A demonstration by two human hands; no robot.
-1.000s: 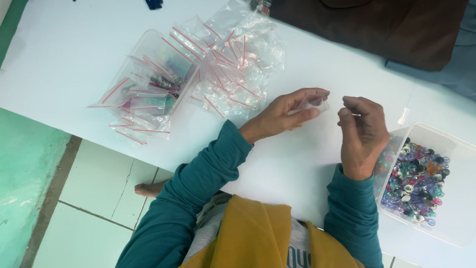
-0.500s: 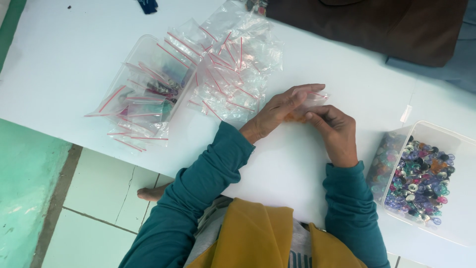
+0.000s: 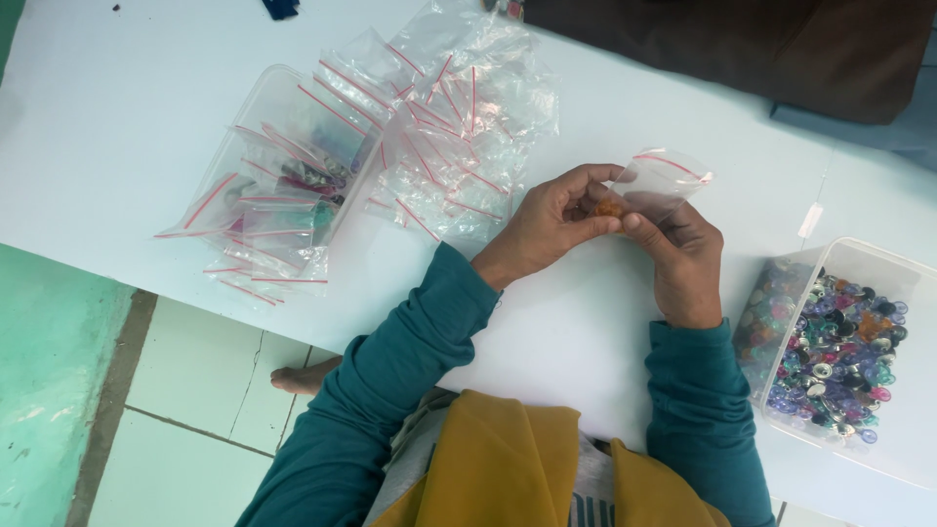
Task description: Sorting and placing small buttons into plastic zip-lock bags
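**Both hands meet on a small clear bag and an orange piece**

The left hand [image 3: 551, 220] and the right hand [image 3: 683, 259] are brought together above the white table [image 3: 117, 117], fingertips touching. Between them they pinch a small clear plastic zip bag with a red seal strip [image 3: 664, 176], which stands up and leans toward the right above the knuckles. A small orange bead-like piece [image 3: 610, 207] sits right at the point where the fingers of both hands meet, at the lower end of the bag; whether it lies inside the bag or just beside it cannot be told.

To the left of the hands lies a loose heap of empty clear zip bags with red strips [image 3: 459, 127]. Beside that heap, further left, a clear plastic tub [image 3: 256, 98] holds more such bags, some spilling over its near edge. At the right, near the right forearm, a clear rectangular plastic box [image 3: 859, 256] is filled with mixed coloured gem-like beads [image 3: 835, 356] in purple, green, blue and red.
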